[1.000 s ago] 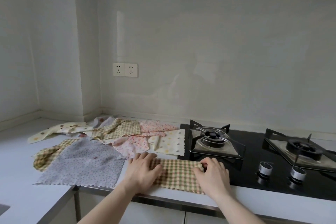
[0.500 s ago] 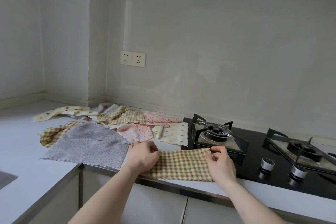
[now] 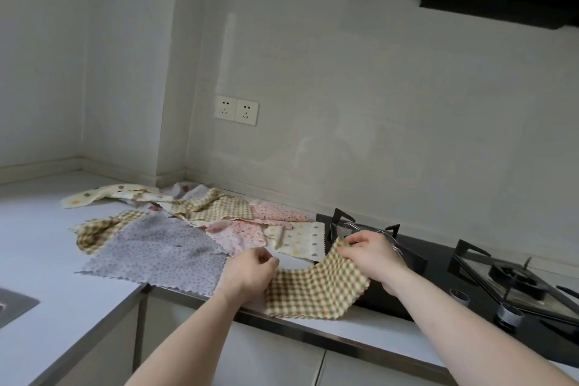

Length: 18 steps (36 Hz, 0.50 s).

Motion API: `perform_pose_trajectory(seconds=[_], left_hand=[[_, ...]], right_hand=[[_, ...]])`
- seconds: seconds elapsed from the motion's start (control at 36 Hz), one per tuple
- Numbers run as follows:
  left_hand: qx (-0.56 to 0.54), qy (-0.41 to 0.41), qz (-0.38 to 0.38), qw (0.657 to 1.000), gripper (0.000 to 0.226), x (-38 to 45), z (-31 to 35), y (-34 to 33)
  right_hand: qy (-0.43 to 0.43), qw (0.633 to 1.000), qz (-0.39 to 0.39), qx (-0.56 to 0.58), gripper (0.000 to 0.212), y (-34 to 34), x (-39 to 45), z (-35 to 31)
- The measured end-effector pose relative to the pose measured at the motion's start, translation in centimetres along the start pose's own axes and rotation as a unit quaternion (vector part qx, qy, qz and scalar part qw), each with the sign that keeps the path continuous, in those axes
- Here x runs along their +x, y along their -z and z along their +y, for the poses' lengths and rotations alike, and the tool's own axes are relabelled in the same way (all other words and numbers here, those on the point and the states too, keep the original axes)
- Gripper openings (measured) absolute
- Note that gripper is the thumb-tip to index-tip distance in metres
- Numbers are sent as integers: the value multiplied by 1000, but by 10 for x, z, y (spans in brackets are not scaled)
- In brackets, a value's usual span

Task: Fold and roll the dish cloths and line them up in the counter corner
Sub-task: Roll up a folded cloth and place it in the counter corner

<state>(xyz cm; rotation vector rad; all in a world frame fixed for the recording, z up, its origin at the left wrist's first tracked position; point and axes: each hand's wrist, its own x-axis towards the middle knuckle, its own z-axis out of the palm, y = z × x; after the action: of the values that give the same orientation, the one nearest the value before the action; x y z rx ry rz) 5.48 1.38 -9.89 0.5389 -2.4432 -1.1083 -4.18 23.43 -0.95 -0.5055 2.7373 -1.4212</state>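
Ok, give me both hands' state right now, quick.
Left hand: pinches the left top edge of the green-checked dish cloth.
Right hand: pinches the cloth's right top corner, lifted above the counter.

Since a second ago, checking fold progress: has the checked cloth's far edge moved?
Yes. The checked cloth has its far edge lifted off the counter, right corner now before the burner grate.

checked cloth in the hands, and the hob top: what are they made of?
Checked cloth: looks like thin woven fabric, matte; it sags between the pinching left hand and right hand, zigzag-cut edges. Hob top: probably black glass, glossy with reflections.
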Motion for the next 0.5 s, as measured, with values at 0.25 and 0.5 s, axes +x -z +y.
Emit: perform_pose_trajectory(seconds=[0.25, 0.5], left_hand=[[-49, 6, 8, 999, 33, -2, 1, 3], [-65, 3, 34, 997, 32, 2, 0, 1]], right_hand=[[-2, 998, -58, 32, 18, -49, -11, -24], [-27, 987, -147, 54, 19, -90, -23, -26]])
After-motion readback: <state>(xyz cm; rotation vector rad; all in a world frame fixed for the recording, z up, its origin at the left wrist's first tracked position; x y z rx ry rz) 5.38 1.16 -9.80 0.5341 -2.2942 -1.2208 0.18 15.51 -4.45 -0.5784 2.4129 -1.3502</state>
